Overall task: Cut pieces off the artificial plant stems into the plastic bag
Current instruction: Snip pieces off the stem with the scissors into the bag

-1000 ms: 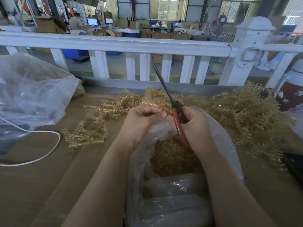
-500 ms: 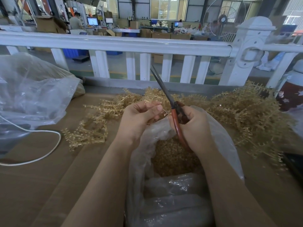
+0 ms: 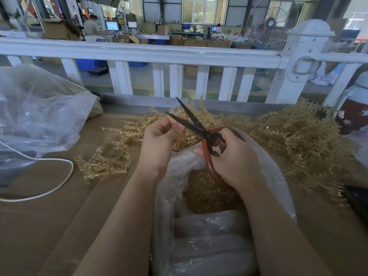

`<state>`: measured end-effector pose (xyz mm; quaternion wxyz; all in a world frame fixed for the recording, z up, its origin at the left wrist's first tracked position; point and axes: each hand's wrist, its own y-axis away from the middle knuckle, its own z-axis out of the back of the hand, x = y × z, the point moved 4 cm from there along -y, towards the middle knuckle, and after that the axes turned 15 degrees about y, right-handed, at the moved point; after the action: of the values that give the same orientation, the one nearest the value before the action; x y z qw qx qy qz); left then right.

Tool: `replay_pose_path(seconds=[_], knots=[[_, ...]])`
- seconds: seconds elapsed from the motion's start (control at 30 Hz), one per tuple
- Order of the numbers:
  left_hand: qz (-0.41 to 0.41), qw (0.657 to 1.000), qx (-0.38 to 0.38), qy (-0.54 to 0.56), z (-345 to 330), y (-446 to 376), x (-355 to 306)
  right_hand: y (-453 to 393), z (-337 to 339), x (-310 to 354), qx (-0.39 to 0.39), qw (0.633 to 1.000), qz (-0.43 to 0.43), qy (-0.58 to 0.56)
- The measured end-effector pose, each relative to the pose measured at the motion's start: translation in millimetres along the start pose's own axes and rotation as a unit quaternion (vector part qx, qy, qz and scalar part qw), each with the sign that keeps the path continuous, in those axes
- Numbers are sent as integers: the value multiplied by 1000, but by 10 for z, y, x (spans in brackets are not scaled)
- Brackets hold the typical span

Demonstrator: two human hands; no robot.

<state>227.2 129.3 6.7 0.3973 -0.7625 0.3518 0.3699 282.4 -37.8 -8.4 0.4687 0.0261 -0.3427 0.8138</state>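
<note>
L hand (image 3: 159, 139) is curled, pinching a thin stem w/ fingertips right by the open blades of the scissors (image 3: 194, 124); a snip could nick them, or the piece could fly past the plastic bag (image 3: 199, 236) directly below. R hand (image 3: 233, 156) grips the red handles. The stem itself is hardly visible; its length can't be judged. Stem pile (image 3: 288, 140) lies behind, partly cut off at the right.

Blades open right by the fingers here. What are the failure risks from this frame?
1. The dark-bladed, red-handled scissors are open with the lower blade right at the left hand fingertips, so closing may nick a finger.
2. The cut point sits beyond the far rim of the clear plastic bag, so pieces may drop onto the pile of golden plastic plant stems instead.
</note>
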Motion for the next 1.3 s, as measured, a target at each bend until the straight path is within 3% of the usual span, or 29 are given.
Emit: replay_pose_path(seconds=[0.43,0.67,0.93,1.1,1.3], knots=[[-22,999,40,-14,-49,26,-45,-9,39,-12,-48,993,7,106],[-7,998,62,17,-63,23,-41,16,90,27,-92,991,35,88],[-11,999,31,9,-28,2,-15,57,222,129,-134,985,44,96],[-33,998,48,-40,-35,2,-14,45,176,115,-103,989,50,92],[-33,997,58,-37,-46,6,-22,36,143,101,-122,989,52,63]])
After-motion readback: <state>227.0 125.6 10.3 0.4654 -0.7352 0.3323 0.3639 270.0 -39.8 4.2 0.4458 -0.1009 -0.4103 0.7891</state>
